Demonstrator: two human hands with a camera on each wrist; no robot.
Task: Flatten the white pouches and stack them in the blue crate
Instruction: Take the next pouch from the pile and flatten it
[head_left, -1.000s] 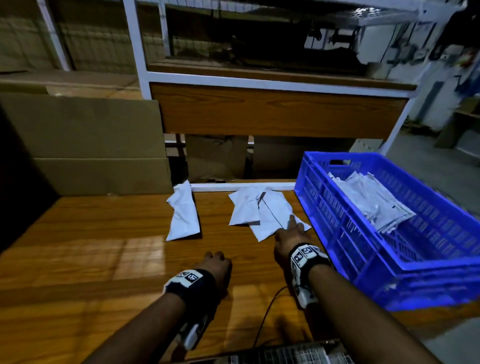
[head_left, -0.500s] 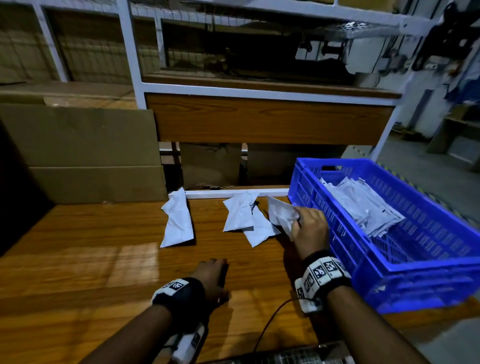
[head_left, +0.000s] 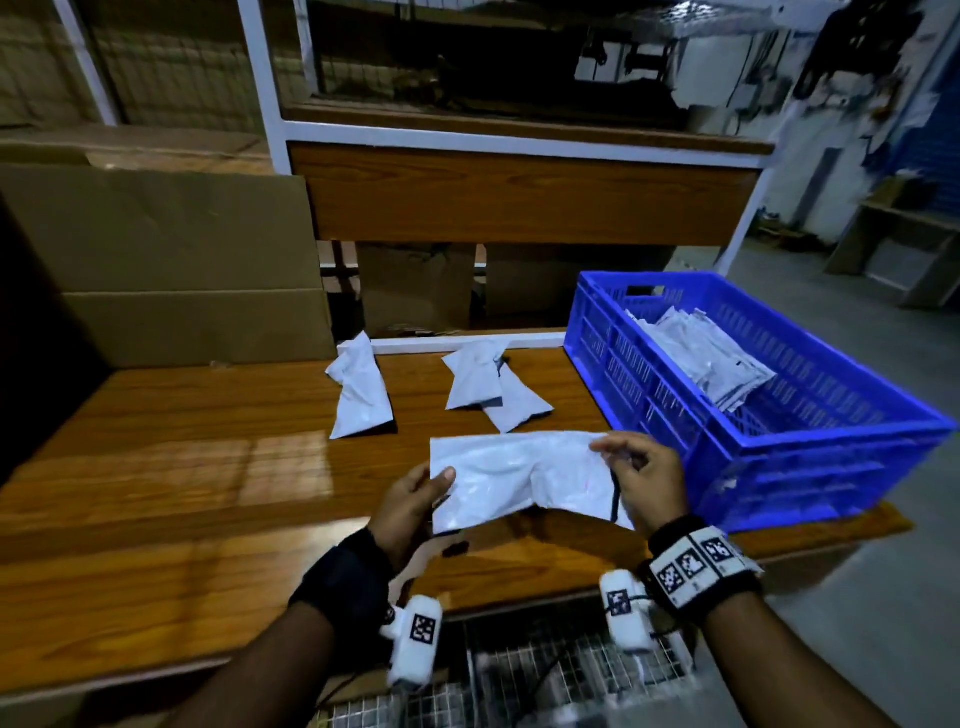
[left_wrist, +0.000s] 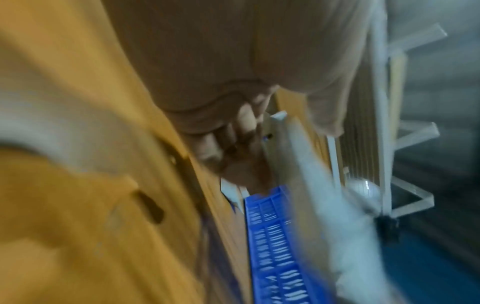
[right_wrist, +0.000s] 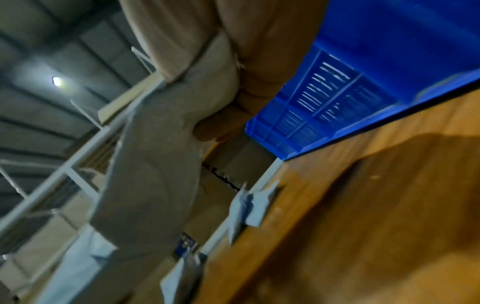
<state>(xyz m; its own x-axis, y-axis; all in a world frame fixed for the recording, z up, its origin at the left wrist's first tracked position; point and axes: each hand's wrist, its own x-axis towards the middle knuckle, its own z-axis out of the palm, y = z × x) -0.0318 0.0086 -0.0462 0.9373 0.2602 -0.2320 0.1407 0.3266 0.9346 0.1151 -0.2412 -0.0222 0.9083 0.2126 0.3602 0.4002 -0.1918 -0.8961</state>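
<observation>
I stand at a glossy wooden table (head_left: 156, 467) in a dim storeroom. My left hand (head_left: 410, 499) and right hand (head_left: 641, 475) each pinch an end of a white pouch (head_left: 519, 475), held above the table. The blue crate (head_left: 810, 457), at two o'clock, holds stacked pouches (head_left: 701, 358); only the head view shows them. Three crumpled pouches (head_left: 358, 389) lie at twelve o'clock.

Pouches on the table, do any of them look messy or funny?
Yes. The three loose pouches at the back of the table are crumpled, and two overlap. The held pouch, stretched between the left hand and right hand, is still wrinkled. The stack in the blue crate lies fanned.
</observation>
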